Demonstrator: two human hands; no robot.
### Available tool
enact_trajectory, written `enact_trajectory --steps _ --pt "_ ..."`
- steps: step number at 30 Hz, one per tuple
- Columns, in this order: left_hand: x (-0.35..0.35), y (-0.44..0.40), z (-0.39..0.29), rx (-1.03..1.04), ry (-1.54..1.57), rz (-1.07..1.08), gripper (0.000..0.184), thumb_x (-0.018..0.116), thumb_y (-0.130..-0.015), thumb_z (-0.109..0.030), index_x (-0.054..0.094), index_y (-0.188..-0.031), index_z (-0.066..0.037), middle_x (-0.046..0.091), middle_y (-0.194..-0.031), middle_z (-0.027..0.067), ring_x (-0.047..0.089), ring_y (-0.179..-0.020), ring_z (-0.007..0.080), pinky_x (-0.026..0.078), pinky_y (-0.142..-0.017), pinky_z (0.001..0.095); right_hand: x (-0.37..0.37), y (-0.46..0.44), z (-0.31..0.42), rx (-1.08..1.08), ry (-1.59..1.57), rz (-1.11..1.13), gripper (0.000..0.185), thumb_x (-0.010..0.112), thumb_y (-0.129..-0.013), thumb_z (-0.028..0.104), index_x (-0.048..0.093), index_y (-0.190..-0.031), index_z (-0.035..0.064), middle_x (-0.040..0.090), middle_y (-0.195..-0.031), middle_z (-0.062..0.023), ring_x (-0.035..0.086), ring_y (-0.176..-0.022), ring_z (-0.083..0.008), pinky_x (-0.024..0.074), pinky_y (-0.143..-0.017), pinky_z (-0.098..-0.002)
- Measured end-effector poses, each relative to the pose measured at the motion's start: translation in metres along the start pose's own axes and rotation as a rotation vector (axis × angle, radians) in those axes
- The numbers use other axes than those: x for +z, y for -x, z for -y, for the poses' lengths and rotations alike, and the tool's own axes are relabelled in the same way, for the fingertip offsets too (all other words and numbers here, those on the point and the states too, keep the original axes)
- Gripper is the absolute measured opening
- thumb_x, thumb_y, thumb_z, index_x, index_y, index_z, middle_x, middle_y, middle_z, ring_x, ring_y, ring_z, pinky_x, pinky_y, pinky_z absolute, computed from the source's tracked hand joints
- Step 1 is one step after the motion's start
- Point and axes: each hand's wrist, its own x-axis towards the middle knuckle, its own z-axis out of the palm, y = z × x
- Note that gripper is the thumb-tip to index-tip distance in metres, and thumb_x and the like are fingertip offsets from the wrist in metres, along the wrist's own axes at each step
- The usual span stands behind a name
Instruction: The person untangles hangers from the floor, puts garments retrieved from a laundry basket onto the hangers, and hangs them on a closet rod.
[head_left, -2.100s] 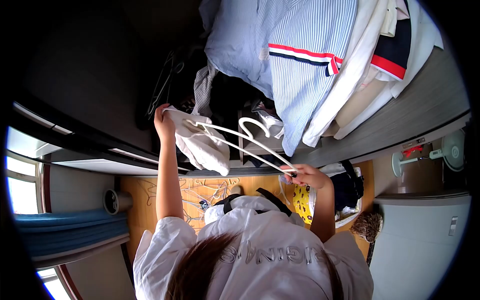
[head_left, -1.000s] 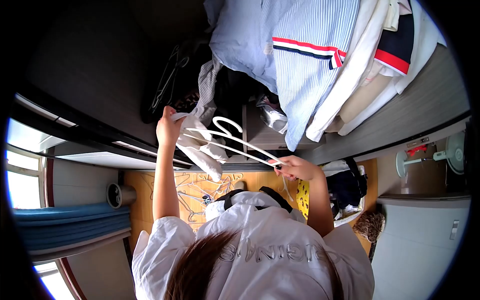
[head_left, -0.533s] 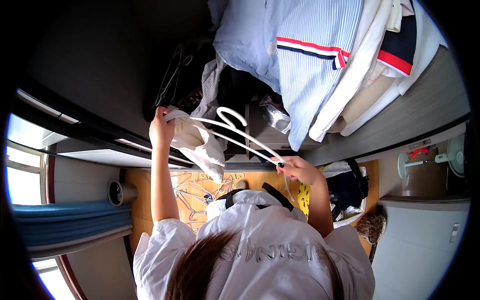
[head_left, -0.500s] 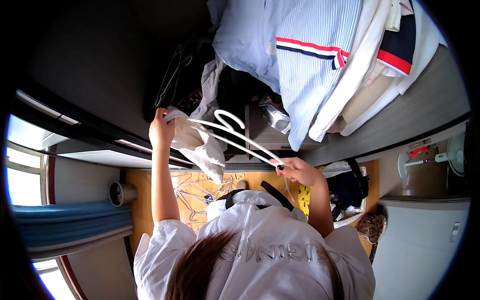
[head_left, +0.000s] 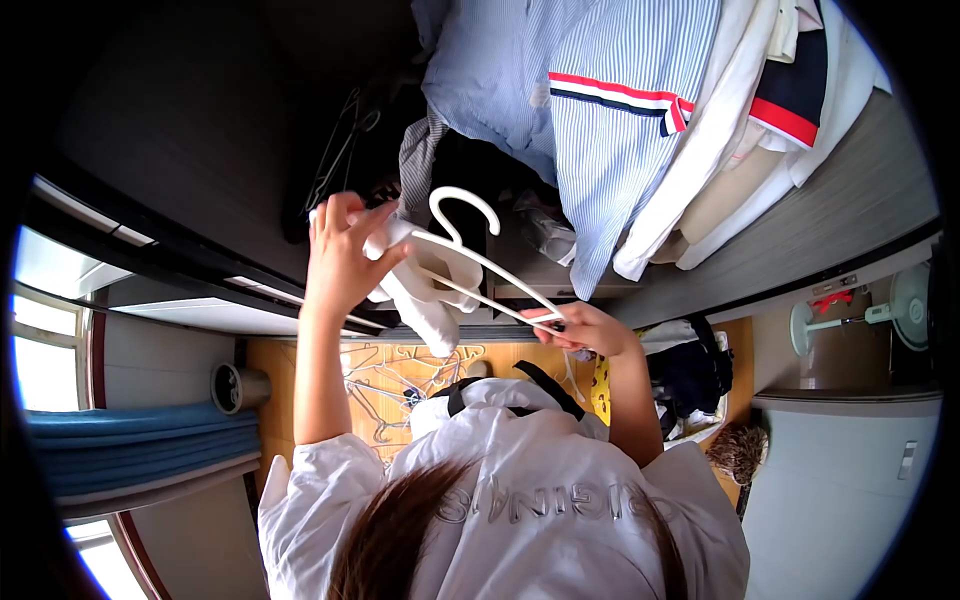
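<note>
My right hand [head_left: 590, 330] is closed round one end of a white hanger [head_left: 485, 262], whose hook points up and away from me. A small white garment [head_left: 425, 305] hangs over the hanger's far left end. My left hand [head_left: 345, 255] is beside that end, its fingers and thumb spread against the cloth's upper edge; whether the fingertips touch it is hard to tell. Behind, a blue striped shirt [head_left: 625, 140] with a red, white and navy band hangs in the wardrobe.
Dark hangers [head_left: 340, 150] hang at the wardrobe's left. White clothes [head_left: 705, 140] hang at the right. Several loose hangers [head_left: 400, 375] lie on the wooden floor. A basket [head_left: 700, 425] of dark clothes stands to the right, a round bin [head_left: 238, 388] to the left.
My left hand has opened from its pinch on the garment's edge and turned, fingers spread. The garment sits slightly further right on the hanger, and the hook has swung more upright.
</note>
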Motion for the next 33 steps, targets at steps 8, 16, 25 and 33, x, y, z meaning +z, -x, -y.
enact_trajectory --steps 8,16,25,33 --pt "0.049 0.026 0.008 0.122 0.234 0.187 0.037 0.06 -0.066 -0.041 0.048 -0.062 -0.006 0.047 -0.053 0.0058 0.052 -0.052 0.0234 0.041 -0.046 0.0317 -0.019 0.012 -0.012 0.114 -0.082 -0.008 0.042 0.05 -0.081 0.016 0.042 -0.118 -0.0034 0.051 -0.073 0.0003 0.036 -0.051 -0.0017 0.0297 -0.045 -0.0147" --pt "0.026 -0.006 -0.035 0.28 0.276 0.083 0.034 0.06 -0.067 -0.04 0.056 -0.065 -0.006 0.05 -0.052 0.0055 0.052 -0.048 0.0225 0.04 -0.044 0.031 -0.032 -0.002 0.014 0.064 0.176 0.037 0.047 0.048 -0.083 0.034 0.044 -0.119 0.0046 0.056 -0.082 -0.0048 0.043 -0.056 -0.0058 0.0348 -0.046 -0.0174" --pt "0.004 0.0 -0.01 0.125 0.186 0.13 0.035 0.061 -0.07 -0.038 0.054 -0.07 -0.003 0.049 -0.046 0.0051 0.051 -0.041 0.0225 0.041 -0.04 0.0294 -0.037 -0.038 -0.038 -0.027 0.005 -0.657 0.042 0.049 -0.08 0.036 0.048 -0.109 0.006 0.057 -0.087 -0.0049 0.055 -0.071 -0.0094 0.0416 -0.051 -0.0217" --pt "-0.01 0.001 -0.019 0.029 0.204 0.022 0.036 0.059 -0.072 -0.037 0.05 -0.065 -0.003 0.047 -0.047 0.006 0.049 -0.041 0.0233 0.039 -0.039 0.0303 0.013 -0.097 -0.02 -0.003 0.103 -0.508 0.044 0.054 -0.076 0.026 0.043 -0.114 0.006 0.057 -0.084 -0.0051 0.054 -0.061 -0.0088 0.0391 -0.047 -0.0221"
